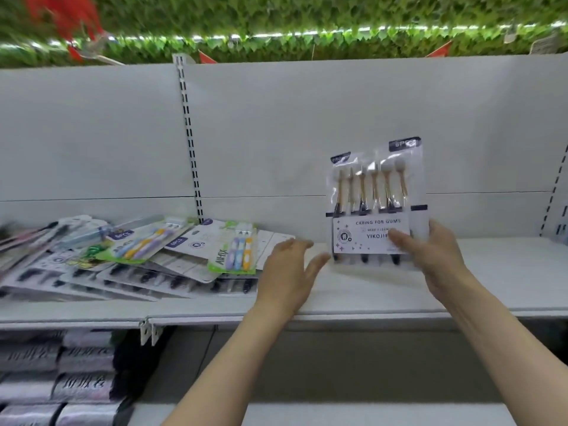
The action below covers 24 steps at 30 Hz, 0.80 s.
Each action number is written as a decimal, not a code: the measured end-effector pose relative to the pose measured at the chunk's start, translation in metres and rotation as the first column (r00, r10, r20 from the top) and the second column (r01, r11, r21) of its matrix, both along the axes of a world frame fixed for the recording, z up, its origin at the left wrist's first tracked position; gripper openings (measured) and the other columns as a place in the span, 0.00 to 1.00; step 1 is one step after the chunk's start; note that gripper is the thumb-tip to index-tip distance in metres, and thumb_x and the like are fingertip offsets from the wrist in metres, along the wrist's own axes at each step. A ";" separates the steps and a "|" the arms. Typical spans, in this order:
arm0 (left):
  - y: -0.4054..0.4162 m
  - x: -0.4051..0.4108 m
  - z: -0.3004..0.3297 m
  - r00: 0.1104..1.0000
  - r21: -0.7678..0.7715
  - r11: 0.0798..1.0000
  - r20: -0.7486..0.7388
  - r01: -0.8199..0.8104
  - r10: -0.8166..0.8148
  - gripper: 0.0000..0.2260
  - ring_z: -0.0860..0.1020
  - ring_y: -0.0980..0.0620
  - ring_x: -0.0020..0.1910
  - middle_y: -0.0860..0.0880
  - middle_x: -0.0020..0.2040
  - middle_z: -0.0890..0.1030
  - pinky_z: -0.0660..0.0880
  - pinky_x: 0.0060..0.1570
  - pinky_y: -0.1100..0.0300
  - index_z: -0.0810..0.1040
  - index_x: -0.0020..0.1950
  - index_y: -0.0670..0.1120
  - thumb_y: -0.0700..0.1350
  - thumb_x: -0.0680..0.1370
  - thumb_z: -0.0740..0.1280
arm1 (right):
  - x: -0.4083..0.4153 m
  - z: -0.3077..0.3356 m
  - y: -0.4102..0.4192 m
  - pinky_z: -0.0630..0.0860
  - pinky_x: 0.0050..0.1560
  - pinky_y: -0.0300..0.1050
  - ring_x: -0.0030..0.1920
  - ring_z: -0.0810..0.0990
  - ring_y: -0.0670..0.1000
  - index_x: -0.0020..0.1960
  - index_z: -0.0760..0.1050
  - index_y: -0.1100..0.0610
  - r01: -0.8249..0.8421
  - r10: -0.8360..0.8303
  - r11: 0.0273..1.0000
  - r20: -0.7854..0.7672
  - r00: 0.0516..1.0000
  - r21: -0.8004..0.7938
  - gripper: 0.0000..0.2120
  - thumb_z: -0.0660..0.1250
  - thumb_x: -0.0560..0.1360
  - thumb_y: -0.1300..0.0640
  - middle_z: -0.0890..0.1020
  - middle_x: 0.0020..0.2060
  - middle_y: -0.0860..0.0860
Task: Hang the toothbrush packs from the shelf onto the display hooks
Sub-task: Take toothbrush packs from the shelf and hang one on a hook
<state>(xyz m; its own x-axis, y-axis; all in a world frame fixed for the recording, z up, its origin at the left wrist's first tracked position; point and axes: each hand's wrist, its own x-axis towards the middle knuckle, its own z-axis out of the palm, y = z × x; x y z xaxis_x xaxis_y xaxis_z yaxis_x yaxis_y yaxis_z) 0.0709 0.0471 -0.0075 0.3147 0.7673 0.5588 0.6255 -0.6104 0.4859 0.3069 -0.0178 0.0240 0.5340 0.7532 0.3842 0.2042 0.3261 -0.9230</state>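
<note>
Right hand [436, 253] pinches an upright toothbrush pack [376, 201] above the shelf [507, 272], left hand [289, 269] spread empty; advise supporting its top hole onto a hook, none visible.

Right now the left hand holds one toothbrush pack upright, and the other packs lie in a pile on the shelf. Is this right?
Not quite. In the head view the right hand holds the toothbrush pack upright; the left hand is empty. The other packs do lie piled on the shelf.

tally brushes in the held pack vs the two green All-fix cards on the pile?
Held pack in right hand: 6
Left green card: 3
Right green card: 3
Total: 12
Left hand is empty.
</note>
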 end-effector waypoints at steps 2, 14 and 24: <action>0.003 -0.018 0.009 0.986 0.119 0.979 0.060 -0.163 0.157 0.23 0.67 0.46 0.71 0.45 0.63 0.80 0.67 0.66 0.51 0.78 0.66 0.45 0.60 0.79 0.63 | -0.008 -0.002 0.005 0.78 0.36 0.33 0.39 0.85 0.41 0.54 0.80 0.56 -0.032 0.030 0.999 0.040 0.999 0.028 0.11 0.74 0.74 0.65 0.86 0.43 0.47; 0.018 -0.072 0.008 0.733 0.030 0.780 -0.320 -0.625 0.600 0.34 0.65 0.40 0.69 0.44 0.68 0.74 0.66 0.63 0.50 0.71 0.70 0.45 0.70 0.78 0.51 | -0.045 -0.016 0.026 0.80 0.45 0.45 0.48 0.85 0.50 0.54 0.79 0.52 -0.056 0.051 0.998 0.121 0.991 0.035 0.09 0.74 0.75 0.58 0.86 0.46 0.49; 0.013 -0.070 0.011 0.674 0.049 0.741 -0.378 -0.669 0.634 0.38 0.66 0.38 0.63 0.37 0.65 0.74 0.68 0.56 0.52 0.60 0.73 0.41 0.68 0.75 0.60 | -0.045 -0.029 0.018 0.79 0.45 0.40 0.45 0.85 0.42 0.53 0.80 0.50 -0.078 0.074 0.996 0.097 0.993 0.037 0.09 0.75 0.74 0.58 0.87 0.44 0.44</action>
